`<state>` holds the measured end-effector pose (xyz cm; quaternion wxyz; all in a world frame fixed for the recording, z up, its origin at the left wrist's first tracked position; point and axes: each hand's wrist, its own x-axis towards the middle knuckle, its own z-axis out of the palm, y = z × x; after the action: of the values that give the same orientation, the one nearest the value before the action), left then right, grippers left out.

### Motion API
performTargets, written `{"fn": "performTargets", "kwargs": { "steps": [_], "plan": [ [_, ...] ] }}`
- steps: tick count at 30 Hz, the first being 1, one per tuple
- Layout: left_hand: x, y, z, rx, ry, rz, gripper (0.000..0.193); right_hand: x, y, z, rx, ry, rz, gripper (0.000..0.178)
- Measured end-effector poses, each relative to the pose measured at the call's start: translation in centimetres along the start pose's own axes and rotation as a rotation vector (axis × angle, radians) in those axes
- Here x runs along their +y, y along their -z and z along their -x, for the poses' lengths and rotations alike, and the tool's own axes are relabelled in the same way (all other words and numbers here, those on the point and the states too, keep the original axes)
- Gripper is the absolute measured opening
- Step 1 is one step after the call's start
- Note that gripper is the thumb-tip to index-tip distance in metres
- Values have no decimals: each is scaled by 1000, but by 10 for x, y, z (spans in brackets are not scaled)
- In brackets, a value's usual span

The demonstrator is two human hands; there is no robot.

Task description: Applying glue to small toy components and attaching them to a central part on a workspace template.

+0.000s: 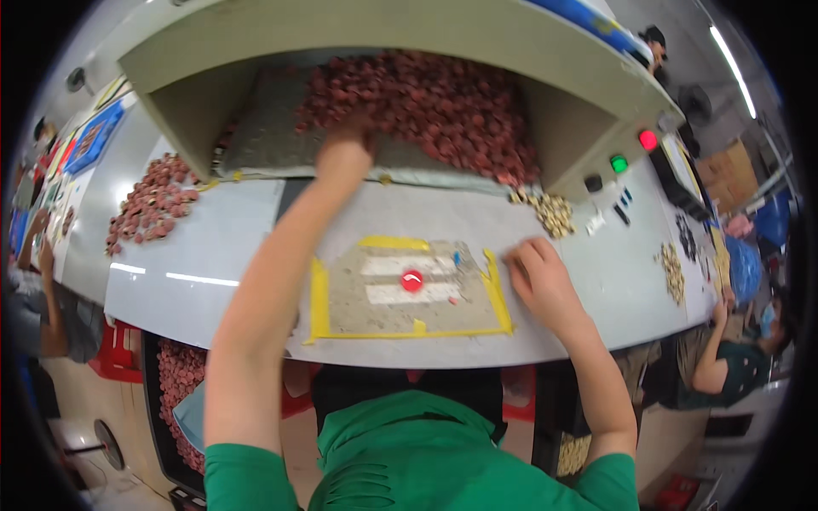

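Observation:
My left hand point(348, 143) reaches under the beige housing, at the near edge of a heap of small dark-red round pieces point(443, 111). Its fingers are blurred and partly lost against the heap. Low over the table, just right of a grey worn pad point(392, 317) edged with yellow tape, is my right hand point(540, 279). Its fingers are curled together, and whatever they may hold is hidden. One bright red round piece point(412, 280) with a white mark sits mid-pad, between two white strips.
Beige housing point(375, 30) arches over the heap, with red and green buttons point(619, 163) at right. Loose red pieces point(153, 200) lie left; pale gold pieces point(554, 215) lie right. A black bin point(162, 426) of red pieces stands below. Other people point(741, 358) sit at both sides.

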<state>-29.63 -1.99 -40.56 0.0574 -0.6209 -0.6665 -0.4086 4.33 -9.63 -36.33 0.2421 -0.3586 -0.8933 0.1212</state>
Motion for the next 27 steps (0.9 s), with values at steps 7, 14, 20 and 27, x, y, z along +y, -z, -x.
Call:
{"fn": "performTargets", "kwargs": {
  "steps": [7, 14, 20, 27],
  "plan": [
    [65, 90, 67, -403, 555, 949, 28, 27, -9, -2, 45, -110, -111, 17],
    [93, 120, 162, -380, 844, 1544, 31, 14, 0, -5, 0, -143, -226, 16],
    [110, 90, 173, -348, 853, 1754, 32, 6, -1, -10, -100, 13, 61, 18],
    [101, 92, 179, -270, 897, 1926, 33, -44, -11, -27, -169, -159, -146, 16]
  ]
}}
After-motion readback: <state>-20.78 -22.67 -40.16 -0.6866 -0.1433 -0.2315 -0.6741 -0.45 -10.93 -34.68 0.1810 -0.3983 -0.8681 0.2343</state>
